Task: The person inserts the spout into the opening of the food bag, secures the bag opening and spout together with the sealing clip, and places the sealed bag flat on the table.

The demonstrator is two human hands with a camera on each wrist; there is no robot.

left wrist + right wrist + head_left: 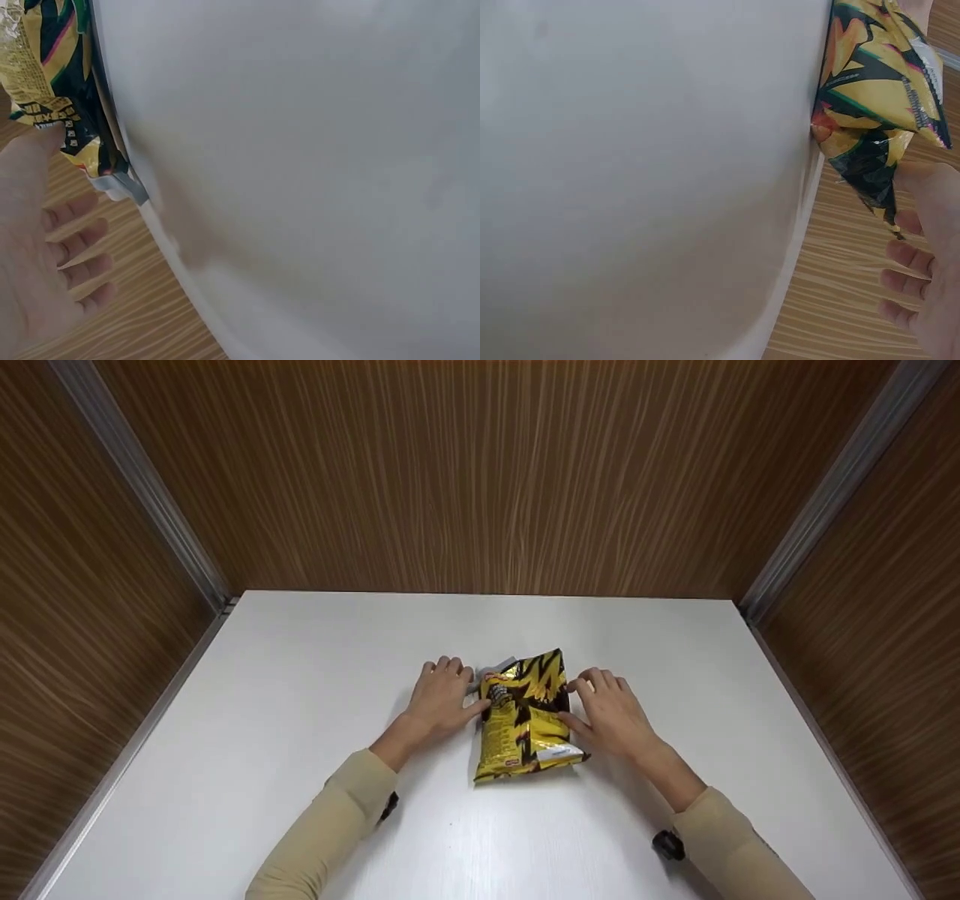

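Right now a yellow and black snack bag (529, 716) lies flat near the middle of the white table (300, 697), its sealed ends pointing toward and away from the person, with a silver flap showing at the far left corner. The left hand (441, 701) rests on the table just beside the bag's left edge, fingers straight and loosely spread, thumb touching the foil; the left wrist view shows the same fingers (75, 247) apart and holding nothing. The right hand (611, 712) lies the same way on the other side, fingers relaxed and slightly apart, thumb against the right edge. Neither hand grips the bag. It looks light and puffy, a crinkly foil skin that will dent and slide under pressure, and its contents are probably brittle, so a squeeze in the middle would crush them. The flat crimped seams at either end seem the safest places to pinch
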